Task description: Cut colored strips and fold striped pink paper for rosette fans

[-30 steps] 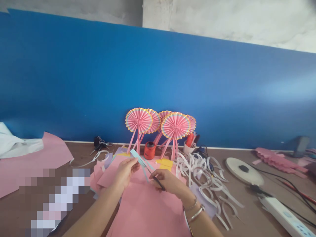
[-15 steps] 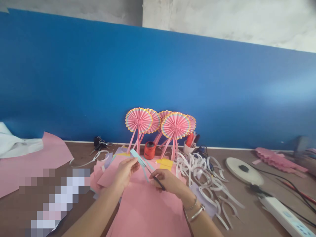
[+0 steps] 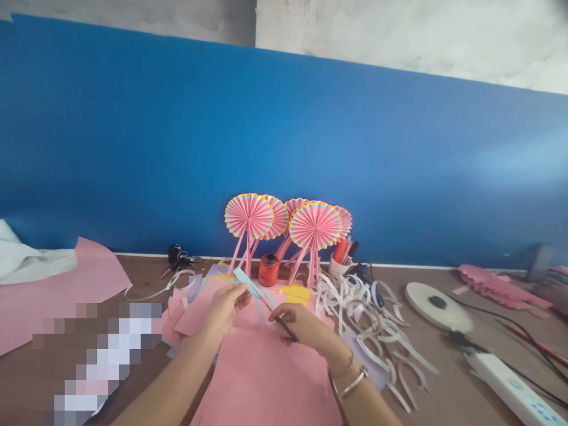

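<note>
Head view, blue strip: the light blue paper strip is the thing being worked on, its wide end poking out just past the left fingertips, the rest running towards the right fingers.
Left hand: fingers pinched on the strip near its wide end, so yeah, gripping.
Right hand: fingers curled round the dark handles of the scissors, blades pointing up at the strip. Can't tell how far apart the blades are, too thin to make out.
Thin blue sliver: dangles between the two sets of fingers, near the blades. Looks like a lengthwise trim to me.
Pink sheets: below both hands, towards the wearer.
Pleated fans: beyond the fingers, with an orange spool in front.
White strips: tangled heap, right of the right fingers.
Snipping tip: imo keep the strip taut, left fingertips clear of the blade line, and use small steady snips so the edge doesn't wander. Hold the blades above the pink stuff too, otherwise they could nick it.
</note>
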`<move>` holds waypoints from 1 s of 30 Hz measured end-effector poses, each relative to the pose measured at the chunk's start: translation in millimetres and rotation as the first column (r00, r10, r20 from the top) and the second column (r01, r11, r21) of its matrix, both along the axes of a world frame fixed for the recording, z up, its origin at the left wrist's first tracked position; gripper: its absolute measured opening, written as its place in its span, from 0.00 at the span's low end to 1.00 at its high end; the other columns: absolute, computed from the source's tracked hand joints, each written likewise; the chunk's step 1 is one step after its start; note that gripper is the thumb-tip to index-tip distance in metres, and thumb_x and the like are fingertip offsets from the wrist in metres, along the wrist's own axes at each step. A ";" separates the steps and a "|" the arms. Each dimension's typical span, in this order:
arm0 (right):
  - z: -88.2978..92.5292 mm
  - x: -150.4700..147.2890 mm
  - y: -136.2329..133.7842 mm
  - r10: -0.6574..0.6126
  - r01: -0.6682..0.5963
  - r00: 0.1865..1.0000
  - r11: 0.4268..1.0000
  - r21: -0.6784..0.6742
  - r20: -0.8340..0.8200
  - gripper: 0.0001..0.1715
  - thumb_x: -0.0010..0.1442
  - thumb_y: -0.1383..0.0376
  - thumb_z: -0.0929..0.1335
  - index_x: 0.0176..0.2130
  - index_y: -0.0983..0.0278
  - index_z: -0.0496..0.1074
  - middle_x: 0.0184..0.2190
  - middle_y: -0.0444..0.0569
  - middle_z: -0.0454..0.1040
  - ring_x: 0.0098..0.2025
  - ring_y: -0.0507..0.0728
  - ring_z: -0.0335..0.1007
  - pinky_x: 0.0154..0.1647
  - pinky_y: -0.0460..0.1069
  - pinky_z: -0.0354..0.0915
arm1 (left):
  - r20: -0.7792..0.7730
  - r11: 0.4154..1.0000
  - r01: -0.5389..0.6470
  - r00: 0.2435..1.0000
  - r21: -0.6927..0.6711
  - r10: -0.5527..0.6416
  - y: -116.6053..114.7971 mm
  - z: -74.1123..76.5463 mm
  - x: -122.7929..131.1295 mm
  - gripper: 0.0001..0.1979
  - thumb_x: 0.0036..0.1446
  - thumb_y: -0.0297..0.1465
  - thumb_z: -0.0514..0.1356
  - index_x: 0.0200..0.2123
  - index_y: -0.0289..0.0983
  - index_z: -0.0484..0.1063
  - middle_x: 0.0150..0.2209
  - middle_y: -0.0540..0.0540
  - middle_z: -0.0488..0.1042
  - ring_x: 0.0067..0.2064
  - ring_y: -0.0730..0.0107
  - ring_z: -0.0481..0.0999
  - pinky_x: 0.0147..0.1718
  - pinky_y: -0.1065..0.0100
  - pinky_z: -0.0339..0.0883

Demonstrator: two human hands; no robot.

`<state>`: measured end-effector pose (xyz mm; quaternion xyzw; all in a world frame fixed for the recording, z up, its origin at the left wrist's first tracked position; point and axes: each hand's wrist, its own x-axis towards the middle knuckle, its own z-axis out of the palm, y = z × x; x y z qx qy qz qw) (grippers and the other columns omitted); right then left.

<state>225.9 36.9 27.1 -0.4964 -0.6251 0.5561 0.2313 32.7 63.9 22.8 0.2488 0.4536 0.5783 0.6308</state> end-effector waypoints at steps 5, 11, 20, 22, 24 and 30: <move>-1.1 0.6 0.4 0.002 -0.002 1.000 1.000 -0.003 -0.015 0.16 0.48 0.59 0.71 0.36 0.66 0.71 0.17 0.39 0.68 0.19 0.47 0.63 0.20 0.42 0.58 | -0.003 1.000 0.001 1.000 0.005 -0.001 0.1 -0.2 0.0 0.07 0.42 0.26 0.68 0.24 0.31 0.74 0.22 0.47 0.75 0.25 0.75 0.74 0.28 0.74 0.70; -0.4 1.0 -0.3 0.000 0.000 1.000 1.000 0.000 -0.010 0.16 0.49 0.58 0.71 0.36 0.65 0.71 0.17 0.39 0.69 0.19 0.47 0.63 0.21 0.42 0.58 | -0.014 1.000 0.003 1.000 0.008 -0.003 -1.0 1.9 0.4 0.06 0.43 0.26 0.68 0.24 0.31 0.73 0.22 0.46 0.75 0.25 0.74 0.75 0.28 0.74 0.70; 1.5 -0.2 -0.8 0.002 -0.002 1.000 1.000 -0.001 -0.007 0.15 0.49 0.60 0.71 0.36 0.65 0.71 0.17 0.39 0.68 0.19 0.48 0.63 0.21 0.42 0.58 | -0.001 1.000 0.002 1.000 0.001 -0.002 0.3 1.6 0.4 0.06 0.43 0.26 0.68 0.24 0.30 0.74 0.22 0.47 0.74 0.25 0.75 0.74 0.27 0.75 0.70; 2.1 -0.3 -1.1 0.005 -0.005 1.000 1.000 0.006 -0.002 0.14 0.49 0.60 0.70 0.36 0.65 0.71 0.17 0.39 0.68 0.19 0.47 0.63 0.21 0.42 0.57 | 0.006 1.000 0.003 1.000 0.004 -0.004 0.3 1.1 0.5 0.06 0.43 0.26 0.68 0.24 0.30 0.74 0.22 0.47 0.74 0.25 0.75 0.74 0.27 0.75 0.70; 2.0 0.0 -1.3 0.005 -0.005 1.000 1.000 0.010 -0.002 0.14 0.49 0.61 0.70 0.36 0.65 0.71 0.17 0.39 0.68 0.19 0.48 0.63 0.20 0.42 0.57 | 0.011 1.000 0.003 1.000 0.005 -0.003 0.2 0.4 0.5 0.06 0.42 0.26 0.68 0.23 0.30 0.74 0.22 0.47 0.74 0.25 0.75 0.74 0.27 0.75 0.70; -2.3 0.7 0.2 0.003 -0.003 0.999 1.000 0.001 -0.038 0.14 0.48 0.62 0.70 0.35 0.66 0.71 0.16 0.39 0.68 0.18 0.47 0.63 0.20 0.42 0.57 | 0.015 1.000 0.001 1.000 -0.001 -0.001 0.5 -1.0 0.0 0.05 0.43 0.25 0.67 0.24 0.30 0.74 0.23 0.46 0.75 0.24 0.75 0.74 0.27 0.76 0.71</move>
